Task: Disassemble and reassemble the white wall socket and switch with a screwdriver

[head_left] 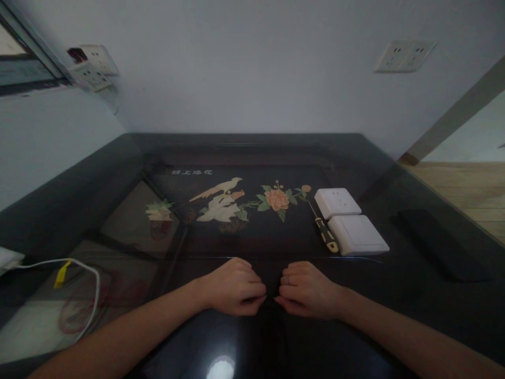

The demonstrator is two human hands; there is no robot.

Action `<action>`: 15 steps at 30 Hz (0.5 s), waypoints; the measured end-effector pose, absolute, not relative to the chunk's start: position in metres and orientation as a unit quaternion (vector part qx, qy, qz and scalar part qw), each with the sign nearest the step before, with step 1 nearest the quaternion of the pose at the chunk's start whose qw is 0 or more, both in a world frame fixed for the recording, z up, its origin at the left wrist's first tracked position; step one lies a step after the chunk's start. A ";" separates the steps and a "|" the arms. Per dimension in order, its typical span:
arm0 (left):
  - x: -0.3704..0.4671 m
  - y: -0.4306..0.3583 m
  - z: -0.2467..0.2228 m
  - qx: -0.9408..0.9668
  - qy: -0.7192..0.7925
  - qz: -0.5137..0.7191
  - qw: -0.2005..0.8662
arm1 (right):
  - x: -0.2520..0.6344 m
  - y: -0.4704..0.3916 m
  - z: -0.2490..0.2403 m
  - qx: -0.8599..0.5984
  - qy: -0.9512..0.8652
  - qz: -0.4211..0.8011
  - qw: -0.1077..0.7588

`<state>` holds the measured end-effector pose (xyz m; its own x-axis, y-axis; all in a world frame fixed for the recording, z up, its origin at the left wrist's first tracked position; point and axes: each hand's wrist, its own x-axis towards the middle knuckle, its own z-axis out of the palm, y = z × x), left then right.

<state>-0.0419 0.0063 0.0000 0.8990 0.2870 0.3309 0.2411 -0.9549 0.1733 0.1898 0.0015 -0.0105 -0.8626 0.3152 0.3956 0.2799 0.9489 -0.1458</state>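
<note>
My left hand rests as a loose fist on the dark glossy table, with nothing showing in it. A short gap away, my right hand is curled the same way, a ring on one finger. Beyond my right hand lies a screwdriver with a black and yellow handle, its shaft pointing away from me. Right beside it are two white pieces: a socket panel with its holes facing up, and nearer me a plain white switch panel. Neither hand touches them.
A dark flat oblong object lies at the table's right. At the left, a white cable with a yellow tag runs from a white box. Wall sockets are mounted at right; another socket panel hangs loose at left.
</note>
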 end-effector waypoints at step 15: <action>-0.041 0.005 0.000 0.975 0.146 0.157 0.051 | 0.191 0.001 -0.010 -0.158 -0.965 0.038 0.204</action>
